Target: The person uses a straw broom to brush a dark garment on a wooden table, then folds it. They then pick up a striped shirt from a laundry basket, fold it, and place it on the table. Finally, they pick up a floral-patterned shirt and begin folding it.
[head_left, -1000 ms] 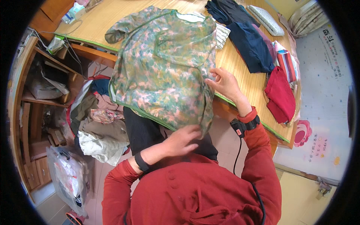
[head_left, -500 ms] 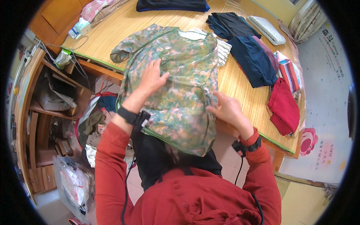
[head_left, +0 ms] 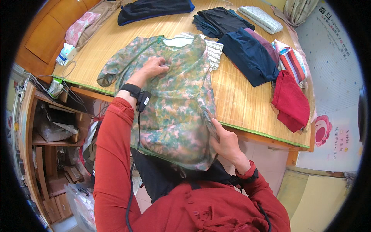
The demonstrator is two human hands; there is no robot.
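A green, brown and pink camouflage-patterned shirt (head_left: 176, 104) lies spread with its neckline away from me. Its lower part hangs over the table's near edge toward my lap. On the upper chest, my left hand (head_left: 154, 66) has its fingers bent together with the thumb against the cloth, pinching it. My right hand (head_left: 227, 144) is closed at the shirt's right side edge, low down, its fingertips partly hidden by the fabric. Beneath the collar and right shoulder, a striped white garment (head_left: 215, 54) peeks out.
The mat-covered table (head_left: 239, 104) holds folded dark trousers (head_left: 224, 23), navy cloth (head_left: 251, 58), a red garment (head_left: 290, 101), a white knitted piece (head_left: 261, 19) and a black-and-blue folded cloth (head_left: 154, 11). An open wooden cabinet (head_left: 42, 143) stands at left, with cables (head_left: 71, 91) above it.
My left hand has gone from lying flat on the shirt to pinching it higher on the chest. My right hand has moved down and closed on the side edge. The view has shifted slightly.
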